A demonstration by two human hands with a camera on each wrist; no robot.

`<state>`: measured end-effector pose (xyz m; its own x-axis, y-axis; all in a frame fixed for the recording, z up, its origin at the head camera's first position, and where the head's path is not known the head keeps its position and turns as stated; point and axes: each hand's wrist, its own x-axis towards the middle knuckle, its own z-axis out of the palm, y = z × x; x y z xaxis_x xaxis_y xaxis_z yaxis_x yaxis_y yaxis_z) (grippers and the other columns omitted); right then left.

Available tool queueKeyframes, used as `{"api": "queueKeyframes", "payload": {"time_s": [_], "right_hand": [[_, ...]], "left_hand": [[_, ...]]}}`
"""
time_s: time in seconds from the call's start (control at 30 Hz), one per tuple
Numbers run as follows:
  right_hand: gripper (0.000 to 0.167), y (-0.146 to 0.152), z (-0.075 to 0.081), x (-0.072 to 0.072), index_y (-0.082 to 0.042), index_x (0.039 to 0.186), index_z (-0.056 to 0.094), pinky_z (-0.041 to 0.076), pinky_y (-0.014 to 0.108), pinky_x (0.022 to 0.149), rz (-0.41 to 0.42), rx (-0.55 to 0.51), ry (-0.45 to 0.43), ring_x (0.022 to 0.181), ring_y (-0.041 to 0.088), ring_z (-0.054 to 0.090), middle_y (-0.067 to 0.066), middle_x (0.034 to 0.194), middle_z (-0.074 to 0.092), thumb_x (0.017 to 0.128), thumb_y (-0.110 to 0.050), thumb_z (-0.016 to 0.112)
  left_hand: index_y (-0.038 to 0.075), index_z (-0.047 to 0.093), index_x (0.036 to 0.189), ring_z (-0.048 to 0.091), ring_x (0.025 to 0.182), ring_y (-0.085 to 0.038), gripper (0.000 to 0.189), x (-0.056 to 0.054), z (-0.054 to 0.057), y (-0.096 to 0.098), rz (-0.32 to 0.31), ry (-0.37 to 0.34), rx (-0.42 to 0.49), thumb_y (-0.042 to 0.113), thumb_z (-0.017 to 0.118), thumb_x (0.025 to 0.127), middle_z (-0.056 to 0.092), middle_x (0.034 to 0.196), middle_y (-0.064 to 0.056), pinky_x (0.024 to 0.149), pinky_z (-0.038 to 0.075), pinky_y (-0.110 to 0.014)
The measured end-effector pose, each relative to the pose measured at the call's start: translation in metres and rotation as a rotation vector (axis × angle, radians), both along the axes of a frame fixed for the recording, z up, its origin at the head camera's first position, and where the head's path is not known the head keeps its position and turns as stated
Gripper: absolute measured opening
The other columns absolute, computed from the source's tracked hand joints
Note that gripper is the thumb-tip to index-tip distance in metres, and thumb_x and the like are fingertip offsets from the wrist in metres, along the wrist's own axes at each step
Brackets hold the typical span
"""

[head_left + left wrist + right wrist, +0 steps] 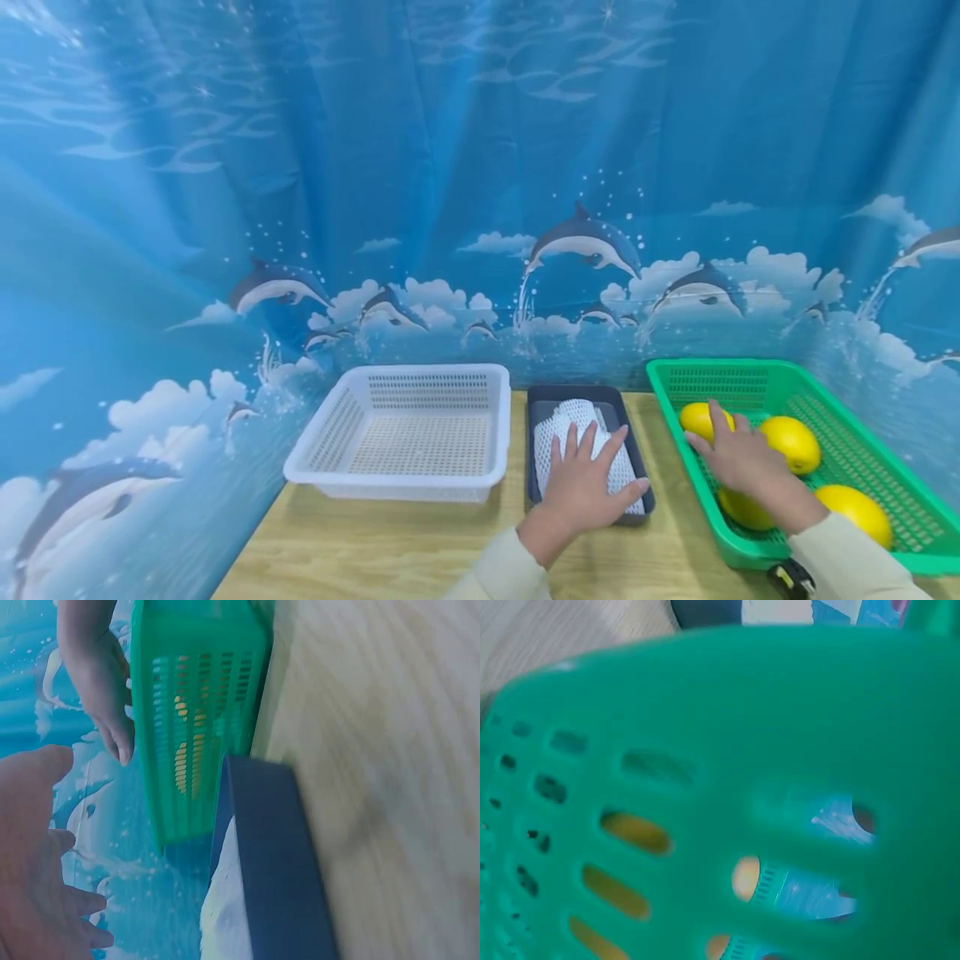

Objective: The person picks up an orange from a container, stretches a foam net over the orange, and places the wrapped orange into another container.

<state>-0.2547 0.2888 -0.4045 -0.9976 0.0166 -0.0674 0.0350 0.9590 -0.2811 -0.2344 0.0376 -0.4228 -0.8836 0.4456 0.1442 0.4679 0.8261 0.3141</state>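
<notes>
Well to the left of the left hand [585, 492], a white basket [390, 481] stands upright on the desk [337, 542], its mouth turned up, probably so things can be set in from above. Directly beneath that hand lies a dark tray [615, 408], whose low rim seems to keep the white netting [551, 433] together in one spot. The hand is spread wide, palm down, gripping nothing; whether its fingertips touch the netting I cannot tell. Right of it, the green basket [843, 442] holds at least four yellow fruits [791, 444], its taller walls likely stopping them rolling away. The right hand [746, 462] hangs over the leftmost fruits, fingers loosely extended, not wrapped round one; contact is unclear.
</notes>
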Motion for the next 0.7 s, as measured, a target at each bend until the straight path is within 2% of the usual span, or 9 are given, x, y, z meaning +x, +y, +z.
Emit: {"api": "queueKeyframes", "payload": {"time_s": [0.17,0.33,0.5,0.7], "right_hand": [[0.103,0.014,0.001,0.0,0.015,0.147,-0.002,0.039,0.074,0.08,0.006,-0.022,-0.03,0.114,0.071,0.028,0.053,0.137,0.009,0.095,-0.071,0.021],[0.11,0.021,0.0,-0.001,0.021,0.143,0.001,0.039,0.074,0.081,0.021,-0.03,-0.052,0.113,0.073,0.028,0.056,0.133,0.011,0.093,-0.073,0.026],[0.114,0.023,-0.001,0.001,0.021,0.142,0.0,0.037,0.077,0.081,0.025,-0.056,-0.081,0.112,0.075,0.025,0.058,0.131,0.009,0.09,-0.076,0.031],[0.114,0.025,-0.001,0.002,0.024,0.141,0.003,0.038,0.075,0.08,0.033,-0.056,-0.115,0.109,0.075,0.03,0.06,0.129,0.009,0.09,-0.074,0.034]], "left_hand": [[0.04,0.019,0.154,0.021,0.145,-0.033,0.069,0.007,-0.007,0.014,-0.069,0.013,0.048,0.07,0.034,0.093,0.028,0.157,-0.005,0.115,0.021,-0.058],[0.039,0.017,0.154,0.028,0.142,-0.034,0.072,0.015,-0.016,0.027,-0.102,0.066,0.058,0.071,0.036,0.092,0.032,0.155,-0.003,0.112,0.027,-0.057],[0.042,0.012,0.154,0.03,0.14,-0.038,0.072,0.018,-0.023,0.04,-0.131,0.1,0.021,0.073,0.032,0.092,0.028,0.157,0.0,0.111,0.029,-0.059],[0.044,0.009,0.153,0.027,0.142,-0.036,0.071,0.022,-0.026,0.053,-0.142,0.118,-0.032,0.075,0.027,0.091,0.022,0.159,0.005,0.112,0.027,-0.057]]}}
